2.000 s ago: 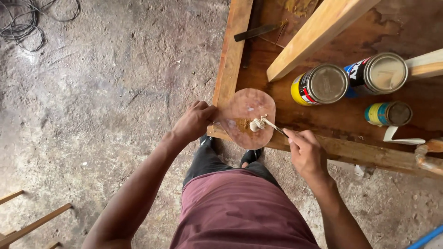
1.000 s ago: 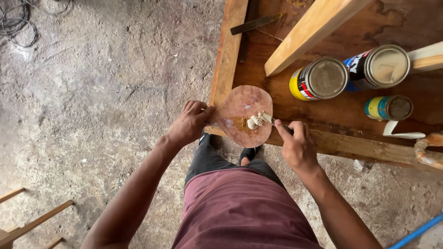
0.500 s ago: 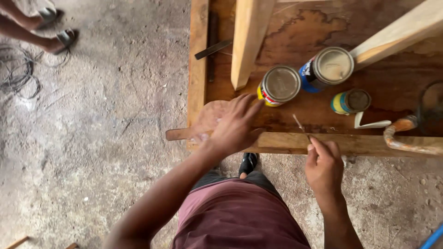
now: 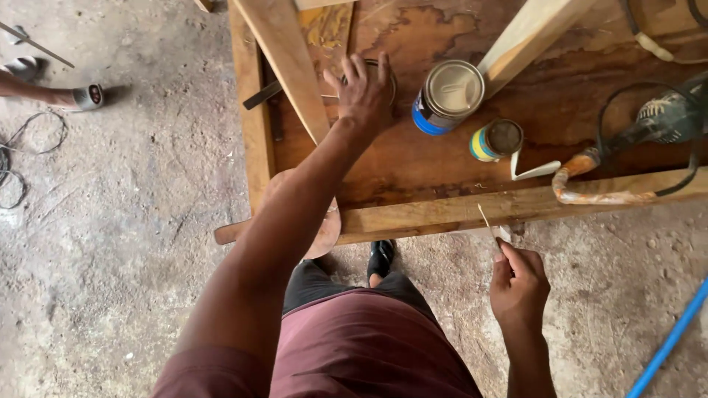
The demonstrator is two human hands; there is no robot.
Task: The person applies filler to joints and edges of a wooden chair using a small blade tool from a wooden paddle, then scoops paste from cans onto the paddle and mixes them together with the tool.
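My left hand (image 4: pixel 365 92) reaches out over the brown wooden bench (image 4: pixel 413 162) and lies on top of a round tin (image 4: pixel 386 75), which it mostly hides. My right hand (image 4: pixel 520 284) hangs below the bench's front edge, pinched on a thin wooden stick (image 4: pixel 487 222) that points up. A round wooden paddle (image 4: pixel 326 228) lies at the bench's near edge, largely covered by my left forearm. A blue-and-white tin (image 4: pixel 448 92) stands just right of my left hand, and a smaller yellow-and-blue tin (image 4: pixel 498 138) sits beside it.
Two pale timber planks (image 4: pixel 289 66) (image 4: pixel 527 37) lie slanted across the bench. A power tool (image 4: pixel 664 121) with a coiled cable rests at the right. Someone else's sandalled foot (image 4: pixel 77 96) and loose wires (image 4: pixel 22 158) are on the concrete floor at left. A blue pipe (image 4: pixel 675 335) crosses the lower right.
My left hand let go of the round paddle and reached forward onto the tin. My right hand dropped away from the paddle with the stick. The view shifted right along the bench.
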